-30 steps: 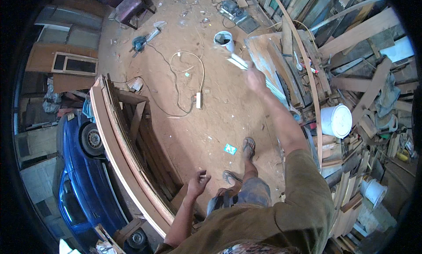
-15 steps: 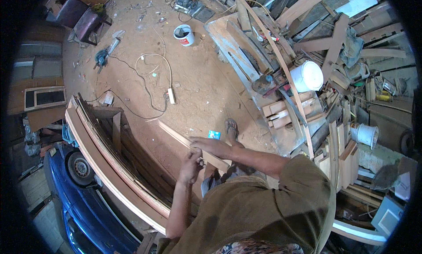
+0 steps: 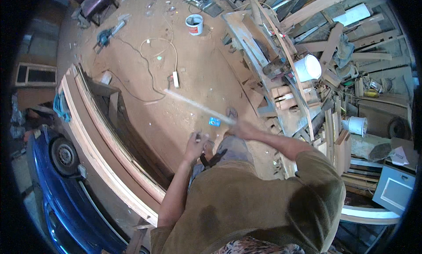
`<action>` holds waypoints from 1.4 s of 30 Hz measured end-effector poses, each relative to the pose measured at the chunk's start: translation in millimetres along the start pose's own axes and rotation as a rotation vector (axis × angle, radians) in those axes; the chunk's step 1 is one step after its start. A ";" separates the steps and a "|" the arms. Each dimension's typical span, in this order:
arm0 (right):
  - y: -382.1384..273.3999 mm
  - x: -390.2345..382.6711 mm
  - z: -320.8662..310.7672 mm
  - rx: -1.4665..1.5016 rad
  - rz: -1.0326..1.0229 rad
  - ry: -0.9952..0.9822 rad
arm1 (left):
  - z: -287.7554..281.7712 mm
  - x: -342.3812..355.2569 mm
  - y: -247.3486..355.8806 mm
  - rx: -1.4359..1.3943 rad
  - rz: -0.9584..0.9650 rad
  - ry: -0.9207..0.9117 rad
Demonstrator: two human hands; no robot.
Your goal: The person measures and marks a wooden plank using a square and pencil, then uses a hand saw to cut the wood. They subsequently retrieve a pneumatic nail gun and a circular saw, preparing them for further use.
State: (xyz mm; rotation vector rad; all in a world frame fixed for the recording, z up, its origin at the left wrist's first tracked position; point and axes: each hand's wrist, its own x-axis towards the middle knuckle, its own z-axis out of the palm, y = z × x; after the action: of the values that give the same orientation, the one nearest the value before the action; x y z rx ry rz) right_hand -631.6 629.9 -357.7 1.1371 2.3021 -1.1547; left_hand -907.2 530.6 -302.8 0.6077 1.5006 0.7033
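Observation:
My right hand point(image 3: 244, 130) is closed round the near end of a long, thin wooden strip point(image 3: 198, 104). The strip, smeared by motion, slants away to the far left over the dusty floor. Apart from it, nearer my body, my left hand point(image 3: 197, 146) is raised with its fingers curled together. Something small shows at those fingers, too small to name. Beyond my hands a small blue packet point(image 3: 214, 121) lies on the floor beside my sandalled foot point(image 3: 231, 112).
Long curved boards point(image 3: 107, 166) stand at my left, with a blue car point(image 3: 66, 201) behind them. A power strip point(image 3: 176, 79) and cables lie ahead, near a white bucket point(image 3: 194, 25). A cluttered workbench point(image 3: 299, 117) with wood pieces stands at the right.
My hands have parted: the left no longer touches the wooden strip. The right has swung it away to the right and forward. My view has shifted somewhat.

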 end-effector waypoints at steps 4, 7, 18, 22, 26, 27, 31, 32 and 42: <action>75.5 -31.5 -58.9 -0.222 0.566 0.208 | -27.5 -40.1 19.0 -0.050 0.235 0.078; 89.2 -72.5 -112.2 -0.507 0.378 0.368 | -49.8 -66.0 24.7 -0.015 0.257 0.082; 118.0 -73.3 -136.5 -0.668 0.681 0.377 | -82.0 -87.7 14.8 -0.064 0.316 0.098; 72.3 -42.1 -88.7 -0.400 0.691 0.361 | -91.9 -91.4 5.9 -0.130 0.315 0.123; -64.7 -23.7 -31.7 -0.146 0.351 0.521 | -118.0 -90.2 -19.1 -0.137 0.257 0.167; -97.5 -31.5 -21.0 -0.094 0.284 0.594 | -124.1 -90.7 -9.2 -0.133 0.211 0.158; -195.2 -55.3 -11.6 0.053 0.091 0.697 | -139.9 -68.1 22.5 -0.357 0.306 0.286; -202.2 -58.1 -8.3 0.068 0.068 0.698 | -143.3 -65.3 43.1 -0.448 0.369 0.312; -233.2 -79.8 -30.9 0.116 -0.142 0.901 | -158.7 -73.3 107.0 -0.755 0.638 0.302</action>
State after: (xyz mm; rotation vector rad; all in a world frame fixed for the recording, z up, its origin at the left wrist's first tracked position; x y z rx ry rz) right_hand -760.1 530.5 -169.7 1.8421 3.0209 -0.9296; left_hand -1066.2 537.5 -173.7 0.3881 1.1581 1.8143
